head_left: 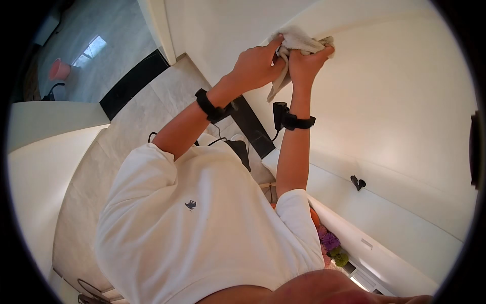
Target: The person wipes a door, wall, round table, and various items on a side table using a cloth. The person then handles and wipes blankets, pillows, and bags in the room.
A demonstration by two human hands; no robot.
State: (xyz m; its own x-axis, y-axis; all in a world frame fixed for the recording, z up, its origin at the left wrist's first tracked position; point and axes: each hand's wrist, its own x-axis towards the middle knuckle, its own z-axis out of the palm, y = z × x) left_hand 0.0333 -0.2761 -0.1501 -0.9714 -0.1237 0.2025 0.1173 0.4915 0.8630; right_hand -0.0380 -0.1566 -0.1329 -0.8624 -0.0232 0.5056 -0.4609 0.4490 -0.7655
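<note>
A greyish-white cloth (296, 38) is bunched up between my two hands in front of a large white panel (395, 91). My left hand (255, 66) grips its left side, with thumb and fingers closed on the fabric. Around another part of the cloth my right hand (305, 66) is closed in a fist, and one end sticks out by the thumb. A loose corner of the fabric hangs below, between the hands. Whether the cloth touches the panel, I cannot tell. Both wrists wear black bands.
Left of me, a doorway with a black threshold (134, 83) opens on a shiny floor with a pink bucket (59, 70). A black knob-like fitting (358, 183) juts from the white surface at right. Colourful flowers (331, 243) stand low beside my right sleeve.
</note>
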